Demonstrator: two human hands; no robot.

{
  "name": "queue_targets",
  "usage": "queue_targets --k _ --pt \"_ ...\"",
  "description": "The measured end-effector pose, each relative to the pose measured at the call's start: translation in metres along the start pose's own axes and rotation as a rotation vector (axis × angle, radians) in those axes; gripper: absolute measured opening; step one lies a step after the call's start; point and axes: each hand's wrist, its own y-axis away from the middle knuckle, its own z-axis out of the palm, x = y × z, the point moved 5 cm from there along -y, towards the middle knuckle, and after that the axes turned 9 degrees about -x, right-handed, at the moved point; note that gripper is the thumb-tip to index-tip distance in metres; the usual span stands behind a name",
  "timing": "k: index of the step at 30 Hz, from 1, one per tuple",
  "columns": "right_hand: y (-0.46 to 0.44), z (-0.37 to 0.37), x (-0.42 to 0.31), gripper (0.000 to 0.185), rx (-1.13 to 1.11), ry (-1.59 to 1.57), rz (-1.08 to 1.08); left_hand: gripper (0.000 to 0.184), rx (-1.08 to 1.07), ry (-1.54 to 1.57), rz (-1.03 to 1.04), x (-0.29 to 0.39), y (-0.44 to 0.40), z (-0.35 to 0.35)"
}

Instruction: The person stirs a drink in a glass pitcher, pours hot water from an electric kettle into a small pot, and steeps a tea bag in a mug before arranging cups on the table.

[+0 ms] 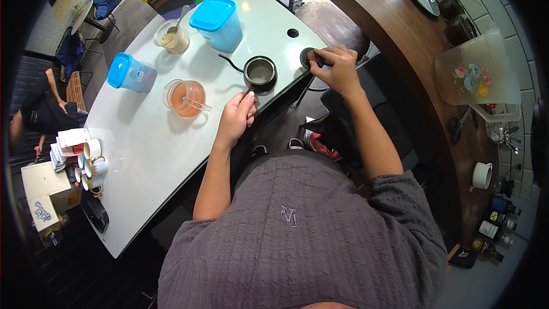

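Note:
My left hand [233,120] is closed round the handle of a small black gooseneck kettle [264,84]. The kettle stands uncovered near the edge of the white table, its thin spout pointing away to the left. At the table edge to the right, my right hand [338,71] pinches a round dark lid [305,57] between thumb and fingers. Left of the kettle stands a glass pitcher [184,99] with orange-brown liquid. Beyond it is a glass jar [171,38] of pale powder with a spoon in it.
Two blue-lidded plastic containers, one large [217,23] and one smaller [131,72], stand on the white table [137,154]. Stacked cups [91,166] sit at the left end. A wooden counter [394,28] curves along the right. Another person [48,109] is at far left.

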Motion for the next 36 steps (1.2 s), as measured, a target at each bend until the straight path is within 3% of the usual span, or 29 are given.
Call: queue_targets --k 36 --pt "-0.028 -0.016 -0.029 0.020 -0.010 -0.111 -0.085 0.031 0.012 0.026 -0.043 -0.021 -0.021 0.002"
